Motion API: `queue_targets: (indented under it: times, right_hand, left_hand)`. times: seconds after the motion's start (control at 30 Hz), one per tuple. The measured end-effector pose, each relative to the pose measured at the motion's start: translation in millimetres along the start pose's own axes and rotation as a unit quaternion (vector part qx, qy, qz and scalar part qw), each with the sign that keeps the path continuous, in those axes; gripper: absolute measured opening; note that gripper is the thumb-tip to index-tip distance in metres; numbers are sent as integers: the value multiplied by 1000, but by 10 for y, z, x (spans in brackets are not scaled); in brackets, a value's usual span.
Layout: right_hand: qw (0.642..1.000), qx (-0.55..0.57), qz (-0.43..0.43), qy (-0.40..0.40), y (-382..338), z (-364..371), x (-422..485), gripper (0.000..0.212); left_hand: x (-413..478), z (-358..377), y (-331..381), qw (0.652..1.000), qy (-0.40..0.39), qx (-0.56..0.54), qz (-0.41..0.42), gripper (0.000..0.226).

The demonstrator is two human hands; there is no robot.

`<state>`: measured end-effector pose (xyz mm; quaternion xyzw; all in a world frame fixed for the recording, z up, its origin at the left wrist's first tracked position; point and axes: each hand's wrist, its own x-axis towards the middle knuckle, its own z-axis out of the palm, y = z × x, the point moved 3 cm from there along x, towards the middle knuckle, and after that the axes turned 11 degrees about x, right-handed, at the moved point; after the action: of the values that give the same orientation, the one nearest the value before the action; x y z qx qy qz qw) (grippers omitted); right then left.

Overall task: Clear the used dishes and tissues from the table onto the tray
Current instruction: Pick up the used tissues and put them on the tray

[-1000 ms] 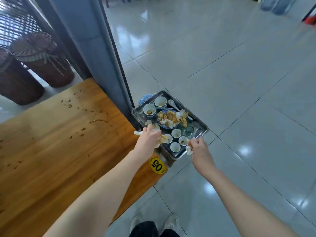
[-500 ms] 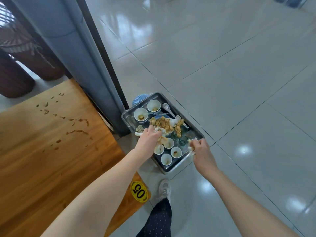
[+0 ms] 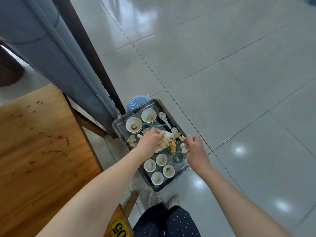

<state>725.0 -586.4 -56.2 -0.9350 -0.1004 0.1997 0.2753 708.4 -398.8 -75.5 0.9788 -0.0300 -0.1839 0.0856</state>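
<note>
We are gripping soiled tissues (image 3: 166, 141) at the tray's (image 3: 119, 124) middle with our left hand (image 3: 150, 139). Our right hand (image 3: 194, 147) is pinching a crumpled tissue (image 3: 184, 149) directly over the tray's right edge.

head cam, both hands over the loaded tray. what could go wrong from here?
1. The left hand is down on the tissue heap, piled loose up to the rim of the tray; pieces may slide off onto the floor.
2. The right hand pinches a tissue wad right beside the small glass; a careless drop might tip it against the cups.
3. The tray's support is hidden; pushing down could tilt it.
</note>
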Motion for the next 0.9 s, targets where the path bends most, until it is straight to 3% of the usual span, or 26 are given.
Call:
queue_targets:
  times: [0.43, 0.9]
  right_hand:
    - [995, -1, -59, -79, 50, 112, 894, 37]
    - [970, -29, -134, -199, -364, 343, 1468, 69]
  left_hand:
    - [313, 270, -277, 986, -87, -103, -96, 83]
    - [44, 56, -664, 955, -38, -128, -265, 71]
